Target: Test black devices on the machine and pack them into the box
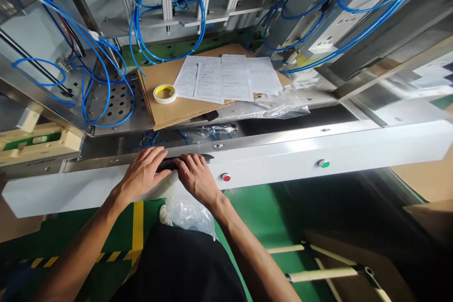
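Note:
A long black strip-like piece (pixel 167 164) lies along the white front rail of the machine. Its exact kind I cannot make out. My left hand (pixel 143 172) holds its left part, the fingers laid over the top and the thumb below. Close beside it, my right hand (pixel 197 178) has its fingers curled over the same black piece, whose pointed right end shows past the knuckles. Both palms hide much of it. Under the hands hangs a clear plastic bag (pixel 189 210).
Behind the rail, a cardboard sheet (pixel 163 115) bears printed papers (pixel 224 78) and a tape roll (pixel 164 94). Blue air hoses (pixel 136 23) loop around the machine. A red button (pixel 225 177) and a green button (pixel 323 163) sit on the rail (pixel 276 160).

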`<state>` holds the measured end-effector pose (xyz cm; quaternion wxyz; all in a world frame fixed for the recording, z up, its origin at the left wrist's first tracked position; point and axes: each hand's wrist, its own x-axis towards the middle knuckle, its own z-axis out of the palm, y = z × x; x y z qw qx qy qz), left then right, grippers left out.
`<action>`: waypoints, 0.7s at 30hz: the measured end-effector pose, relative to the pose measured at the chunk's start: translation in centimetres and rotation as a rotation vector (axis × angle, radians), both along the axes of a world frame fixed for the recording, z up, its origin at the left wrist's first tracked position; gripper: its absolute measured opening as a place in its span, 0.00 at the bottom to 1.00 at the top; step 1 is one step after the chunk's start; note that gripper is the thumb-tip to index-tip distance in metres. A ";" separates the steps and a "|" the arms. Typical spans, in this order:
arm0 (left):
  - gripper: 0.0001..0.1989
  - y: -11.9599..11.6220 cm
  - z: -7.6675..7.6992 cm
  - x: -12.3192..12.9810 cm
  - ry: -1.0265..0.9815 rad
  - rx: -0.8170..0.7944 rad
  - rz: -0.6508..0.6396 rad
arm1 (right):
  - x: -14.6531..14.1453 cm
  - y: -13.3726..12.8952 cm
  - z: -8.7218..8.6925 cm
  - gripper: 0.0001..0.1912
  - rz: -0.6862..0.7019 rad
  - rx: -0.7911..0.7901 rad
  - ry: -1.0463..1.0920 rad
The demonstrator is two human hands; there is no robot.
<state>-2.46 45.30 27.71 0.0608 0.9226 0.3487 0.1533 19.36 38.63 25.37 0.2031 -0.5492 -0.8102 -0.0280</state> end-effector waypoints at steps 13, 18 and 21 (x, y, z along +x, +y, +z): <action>0.29 1.7 -1.8 0.4 0.038 -0.018 0.007 | 1.0 5.3 0.6 0.10 0.004 -0.212 -0.044; 0.27 1.5 -2.1 0.5 0.088 -0.032 0.002 | 1.0 4.9 0.4 0.13 -0.045 -0.141 -0.026; 0.30 1.1 -1.9 0.3 0.138 0.009 -0.001 | 1.4 3.3 0.0 0.15 -0.141 0.027 0.088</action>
